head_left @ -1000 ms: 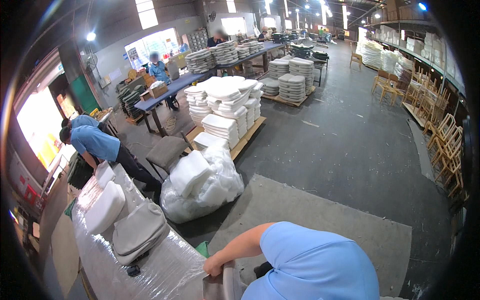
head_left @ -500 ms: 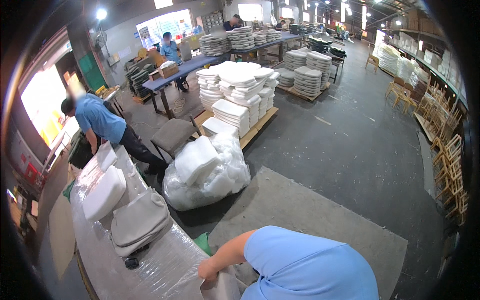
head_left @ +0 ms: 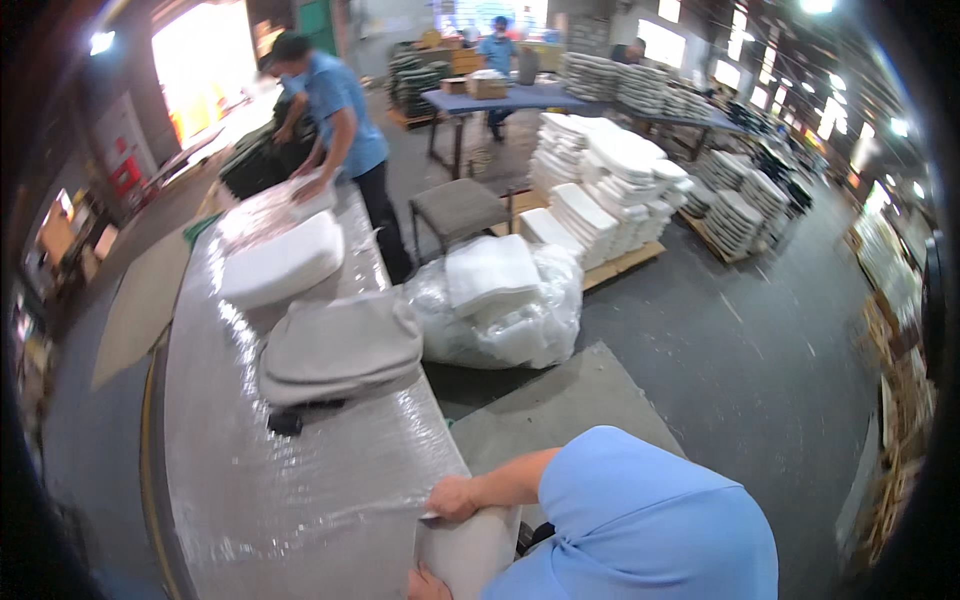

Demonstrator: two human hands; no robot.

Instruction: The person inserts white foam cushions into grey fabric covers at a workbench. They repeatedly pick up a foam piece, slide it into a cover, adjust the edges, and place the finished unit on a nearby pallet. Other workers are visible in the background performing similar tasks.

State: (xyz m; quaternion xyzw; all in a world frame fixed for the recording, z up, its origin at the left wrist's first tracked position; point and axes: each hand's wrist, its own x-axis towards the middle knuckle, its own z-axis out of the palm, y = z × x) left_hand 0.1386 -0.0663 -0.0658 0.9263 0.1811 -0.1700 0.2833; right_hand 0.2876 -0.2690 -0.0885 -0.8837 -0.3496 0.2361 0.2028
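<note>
A pale grey cushion cover with a white pad in it [head_left: 470, 553] lies at the table's near right edge. My right hand [head_left: 455, 497], its arm reaching in from the right, is closed on the far edge of the cover. At the lower edge of the picture my left hand [head_left: 428, 584] is partly cut off; its bent fingers grip the cover's near left side. Farther up the table, grey cushion covers [head_left: 345, 345] lie in a stack, with a small black object [head_left: 285, 423] beside them.
Plastic film wraps the long table [head_left: 290, 510]. White pads [head_left: 285, 262] lie farther along it, where a person in blue [head_left: 345, 130] works. A clear bag of white padding [head_left: 500, 300], a grey chair [head_left: 460, 210] and stacked white cushions on a pallet [head_left: 610, 190] stand right of the table.
My view has swung left, so the table fills more of it. My left hand has come into sight at the bottom. The person at the far end now stands more upright, hands on a white pad.
</note>
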